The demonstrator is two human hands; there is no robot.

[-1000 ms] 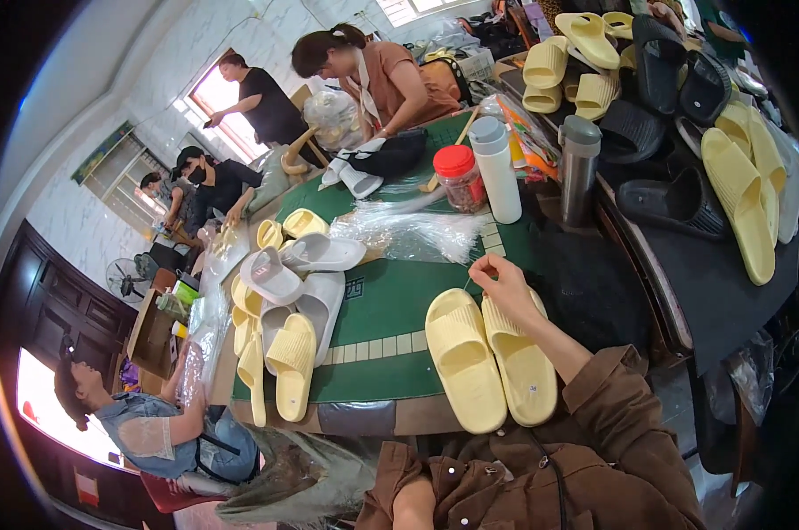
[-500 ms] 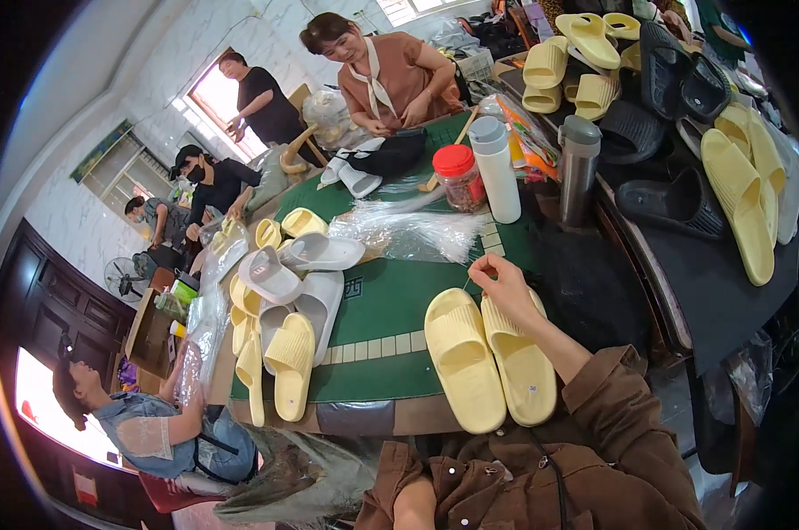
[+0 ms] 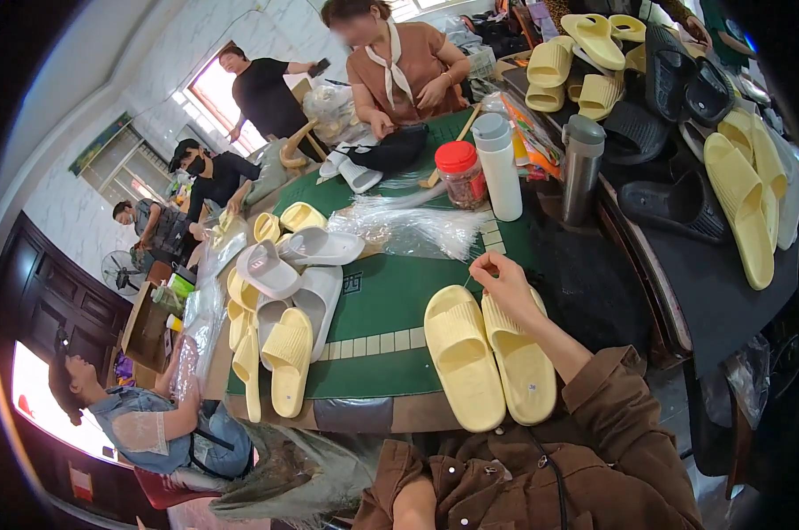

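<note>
A pair of pale yellow slide slippers lies side by side at the table's near edge, the left slipper (image 3: 463,371) fully in sight and the right slipper (image 3: 525,367) partly under my forearm. My right hand (image 3: 505,283) is over the toe of the right slipper, thumb and forefinger pinched on a thin clear plastic strand (image 3: 470,276). Farther off, a bundle of similar clear strands (image 3: 426,228) is spread on its plastic wrap. Of my left arm only a piece of forearm (image 3: 415,508) shows at the lower edge; its hand is out of the picture.
Yellow and grey slippers (image 3: 286,362) are heaped left on the green table mat (image 3: 386,300). A red-lidded jar (image 3: 460,177), white bottle (image 3: 498,168) and steel flask (image 3: 582,172) stand at the back right. More slippers (image 3: 739,203) crowd the right table. Co-workers sit and stand around.
My right hand stays pinched above the slippers, nearly still. Across the table a co-worker has lowered their head and shifted their hands; another standing behind has stretched out an arm holding something dark.
</note>
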